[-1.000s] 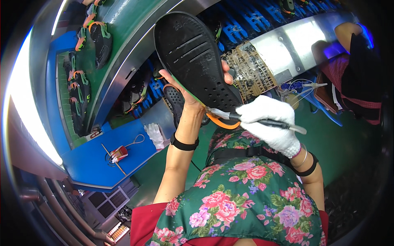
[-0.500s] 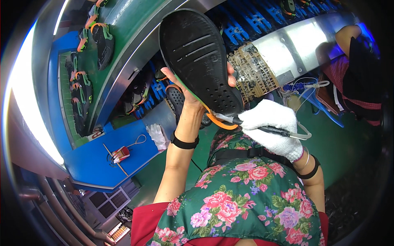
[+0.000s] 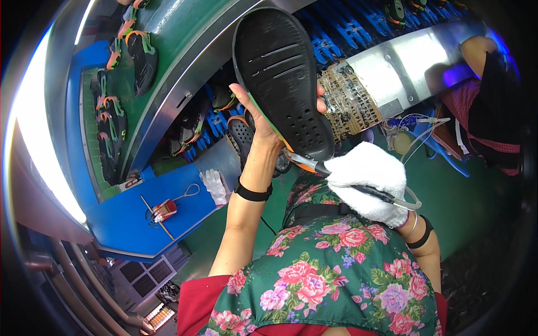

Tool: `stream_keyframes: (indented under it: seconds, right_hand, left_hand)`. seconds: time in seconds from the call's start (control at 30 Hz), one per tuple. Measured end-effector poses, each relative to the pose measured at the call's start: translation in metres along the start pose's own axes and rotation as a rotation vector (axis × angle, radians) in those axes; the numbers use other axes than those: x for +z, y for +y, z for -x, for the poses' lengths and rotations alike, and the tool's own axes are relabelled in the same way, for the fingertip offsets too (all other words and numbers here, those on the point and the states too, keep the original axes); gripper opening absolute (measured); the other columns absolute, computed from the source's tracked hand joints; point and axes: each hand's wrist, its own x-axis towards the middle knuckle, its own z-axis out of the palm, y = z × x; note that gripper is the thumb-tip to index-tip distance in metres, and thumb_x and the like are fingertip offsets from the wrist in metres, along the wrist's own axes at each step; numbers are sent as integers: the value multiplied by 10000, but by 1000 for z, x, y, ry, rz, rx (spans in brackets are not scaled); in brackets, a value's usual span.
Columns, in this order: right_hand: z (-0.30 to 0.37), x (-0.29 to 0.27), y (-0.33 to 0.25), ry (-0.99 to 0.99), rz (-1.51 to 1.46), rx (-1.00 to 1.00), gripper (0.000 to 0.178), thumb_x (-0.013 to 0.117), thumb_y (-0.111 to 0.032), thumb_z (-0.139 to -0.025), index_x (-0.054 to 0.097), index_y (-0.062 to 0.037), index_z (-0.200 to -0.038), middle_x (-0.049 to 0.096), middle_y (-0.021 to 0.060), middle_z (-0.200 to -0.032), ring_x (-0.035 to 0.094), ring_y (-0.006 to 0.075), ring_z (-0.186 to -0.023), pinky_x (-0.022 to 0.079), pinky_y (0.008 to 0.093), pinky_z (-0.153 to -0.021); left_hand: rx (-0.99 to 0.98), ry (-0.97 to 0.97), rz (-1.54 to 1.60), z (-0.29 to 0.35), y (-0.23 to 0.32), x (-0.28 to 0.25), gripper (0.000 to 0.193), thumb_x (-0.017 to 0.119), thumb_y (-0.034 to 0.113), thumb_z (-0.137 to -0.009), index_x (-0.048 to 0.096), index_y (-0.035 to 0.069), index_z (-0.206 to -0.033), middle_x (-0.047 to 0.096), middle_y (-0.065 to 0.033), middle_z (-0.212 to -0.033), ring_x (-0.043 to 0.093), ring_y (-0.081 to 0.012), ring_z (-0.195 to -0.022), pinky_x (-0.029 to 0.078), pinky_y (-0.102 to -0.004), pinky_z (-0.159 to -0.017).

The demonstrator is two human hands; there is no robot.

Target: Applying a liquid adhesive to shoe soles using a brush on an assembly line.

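My left hand [image 3: 261, 124] grips a shoe [image 3: 276, 67], bare fingers wrapped round its sides. Its black underside faces me, with slits at the toe end and small round holes near the heel; green and orange show along the edge. In a white knitted glove, my right hand [image 3: 370, 182] is closed on a brush [image 3: 317, 167] with a thin hose running from its back end. The brush tip is at the left edge of the heel, close to the orange part. Whether the bristles touch is hard to make out.
On the left, a blue table [image 3: 123, 215] bears a red container [image 3: 165, 210] with a stick across it and a white glove [image 3: 214, 186]. Shoes [image 3: 141, 61] lie along a green conveyor. Blue racks [image 3: 347, 33] run behind a metal rail [image 3: 417, 61]. Another person's arm [image 3: 476, 55] shows at right.
The shoe has shifted slightly right and turned a little in my left hand. The brush has moved left along the heel edge, and the orange heel part shows less.
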Motion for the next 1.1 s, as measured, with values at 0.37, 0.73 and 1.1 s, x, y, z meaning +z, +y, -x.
stream_keyframes:
  seconds: [0.37,0.73,1.1]
  right_hand:
    - [10,-3,5,38,-46,111,150,801,38,-720,745,-29,-841,760,149,-919,722,261,-806,562,348,-736]
    - [11,-9,12,0,58,34,202,800,43,-728,760,-39,-908,763,130,-919,721,253,-796,563,338,-725]
    - [3,-22,27,-85,57,-64,212,825,4,-731,776,-62,-926,770,126,-944,715,237,-775,557,353,-719]
  left_hand:
    - [-63,31,-41,-7,-7,0,1314,256,1058,-674,491,-5,-1409,657,-268,-1079,693,-357,-839,593,-460,-717]
    - [-103,-75,-41,-11,-8,-4,1304,211,1027,-718,459,-15,-1462,666,-288,-1134,743,-351,-906,657,-446,-717]
    - [-185,-124,-48,-16,-15,-2,1275,273,1012,-729,462,-16,-1459,664,-299,-1136,755,-345,-884,665,-430,-696]
